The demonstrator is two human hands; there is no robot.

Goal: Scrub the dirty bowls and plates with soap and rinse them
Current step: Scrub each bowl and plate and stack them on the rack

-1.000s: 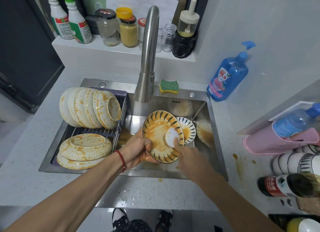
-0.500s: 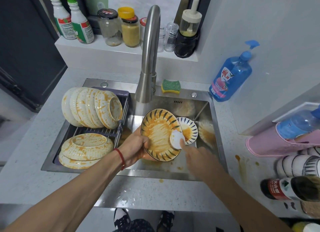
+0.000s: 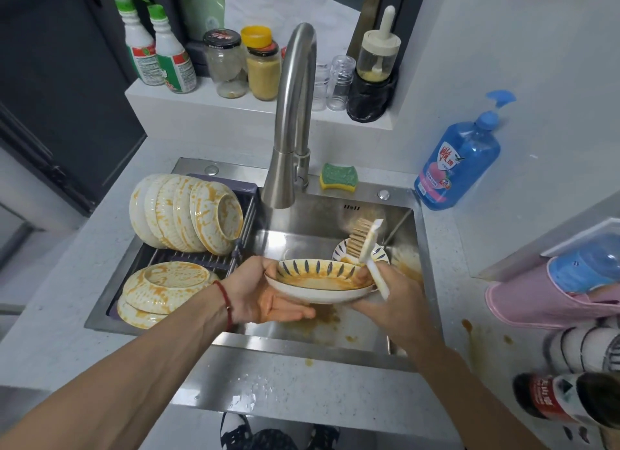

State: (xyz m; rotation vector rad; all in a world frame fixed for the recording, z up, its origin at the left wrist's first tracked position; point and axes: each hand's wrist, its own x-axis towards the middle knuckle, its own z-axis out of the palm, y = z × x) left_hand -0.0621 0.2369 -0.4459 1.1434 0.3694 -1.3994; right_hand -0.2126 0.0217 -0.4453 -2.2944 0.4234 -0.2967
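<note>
Over the steel sink (image 3: 416,248) I hold a shallow bowl (image 3: 315,281) with dark petal marks and orange sauce inside, lying nearly level. My left hand (image 3: 265,295) supports it from below and at its left rim, fingers fairly straight under it. My right hand (image 3: 392,302) grips the white handle of a dish brush (image 3: 365,245), whose tan bristles point left above the bowl's right rim. A second patterned dish (image 3: 379,253) lies in the sink behind the brush. Sauce-stained plates (image 3: 181,214) stand in the rack at the left, with more stacked upside down (image 3: 164,288) in front of them.
The faucet (image 3: 292,114) arches over the sink's back. A green-yellow sponge (image 3: 338,177) lies on the back rim, and a blue soap pump bottle (image 3: 456,161) stands at the right. Jars and spray bottles line the ledge. Cups, bottles and a pink holder (image 3: 543,298) crowd the right counter.
The bowl has been tipped from facing me to nearly level. The brush has lifted off the bowl's inside and now stands above its right rim. The camera has moved closer.
</note>
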